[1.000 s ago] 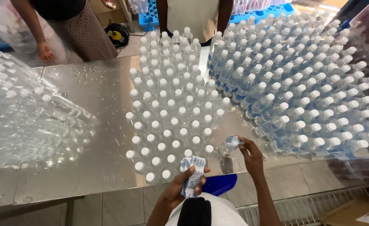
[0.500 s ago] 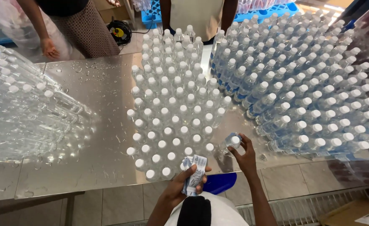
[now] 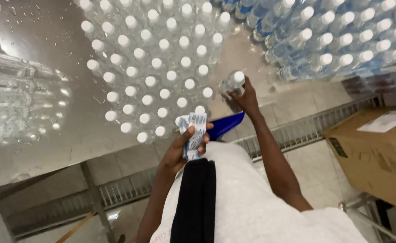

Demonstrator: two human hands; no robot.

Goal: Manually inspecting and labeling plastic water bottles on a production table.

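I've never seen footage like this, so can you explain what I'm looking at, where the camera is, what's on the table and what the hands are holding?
The one picture comes from a camera worn on a person's head, looking down at their own two bare hands. The left hand grips a wad of white and blue labels. The right hand holds one clear bottle with a white cap. On the wet metal table stand many similar capped bottles, with more bottles carrying blue labels to the right. A cardboard box sits low on the right.
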